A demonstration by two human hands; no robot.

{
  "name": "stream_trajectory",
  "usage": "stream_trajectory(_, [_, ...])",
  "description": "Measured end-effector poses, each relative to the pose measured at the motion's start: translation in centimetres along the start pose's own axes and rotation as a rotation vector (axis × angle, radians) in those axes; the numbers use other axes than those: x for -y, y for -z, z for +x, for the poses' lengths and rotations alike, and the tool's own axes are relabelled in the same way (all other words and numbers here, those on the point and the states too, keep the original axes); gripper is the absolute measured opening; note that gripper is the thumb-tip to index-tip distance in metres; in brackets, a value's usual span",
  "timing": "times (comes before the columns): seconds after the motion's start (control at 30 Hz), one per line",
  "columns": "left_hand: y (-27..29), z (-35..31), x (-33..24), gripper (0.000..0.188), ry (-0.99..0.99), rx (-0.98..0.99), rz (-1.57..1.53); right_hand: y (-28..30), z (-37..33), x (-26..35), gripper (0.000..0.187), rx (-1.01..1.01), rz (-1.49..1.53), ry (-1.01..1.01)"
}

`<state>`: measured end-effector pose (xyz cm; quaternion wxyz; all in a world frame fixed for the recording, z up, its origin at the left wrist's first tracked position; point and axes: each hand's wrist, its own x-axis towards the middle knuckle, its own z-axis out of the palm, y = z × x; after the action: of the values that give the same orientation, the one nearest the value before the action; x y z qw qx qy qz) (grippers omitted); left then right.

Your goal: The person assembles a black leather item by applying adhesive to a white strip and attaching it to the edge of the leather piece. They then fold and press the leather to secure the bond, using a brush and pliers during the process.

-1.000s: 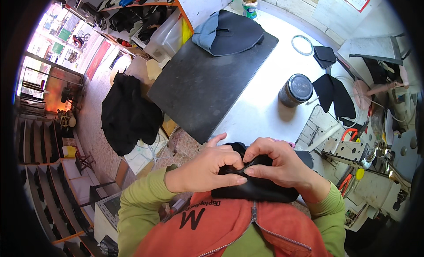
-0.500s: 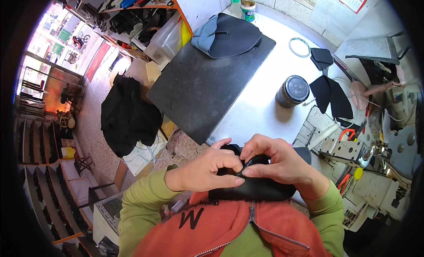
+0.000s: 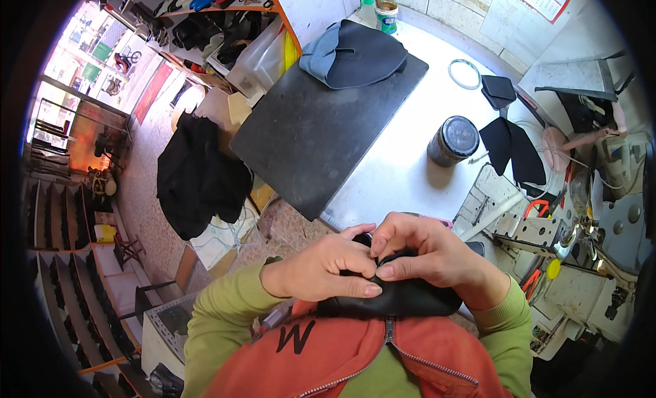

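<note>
Close to my chest I hold a black leather-like piece [image 3: 393, 301], its folded edge pinched between both hands. My left hand [image 3: 328, 264] is closed on it, thumb and fingers pressed together at the edge. Right beside it, my right hand [image 3: 427, 251] also pinches the edge, its thumb close to the left fingertips. Much of the piece lies hidden under my hands, so its full shape cannot be made out. Beyond them, a black piece with a grey-blue folded lining [image 3: 362, 54] lies on a dark flat board [image 3: 307, 138].
On the white tabletop [image 3: 389, 172] stand a dark lidded jar [image 3: 456, 139], a ring-shaped roll [image 3: 465, 74] and a small tub [image 3: 386, 18]. Black cut pieces [image 3: 512, 148] lie at the right near a sewing machine [image 3: 523, 227]. Black cloth [image 3: 201, 176] hangs at the left.
My hands stay pinched on the black piece, shifting slightly downward and closer together at its edge. The view has moved a little; the things on the table lie as before.
</note>
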<state>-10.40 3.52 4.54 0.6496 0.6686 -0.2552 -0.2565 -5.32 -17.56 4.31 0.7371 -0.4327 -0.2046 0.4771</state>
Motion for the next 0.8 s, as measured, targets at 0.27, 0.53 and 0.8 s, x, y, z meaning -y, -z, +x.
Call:
stream_trajectory(0.27, [3.4, -1.0, -2.7, 0.013, 0.096, 0.088, 0.469, 2.0, 0.1, 0.7, 0.031, -0.027, -0.505, 0.208])
stream_trajectory(0.53, [1.6, -0.7, -2.6, 0.017, 0.131, -0.156, 0.496, 1.6, 0.8, 0.6, 0.029, -0.078, -0.131, -0.061])
stream_trajectory(0.8, [0.0, 0.0, -1.5, 0.013, 0.137, -0.245, 0.384, 1.6, 0.4, 0.5, 0.023, -0.099, -0.225, -0.022])
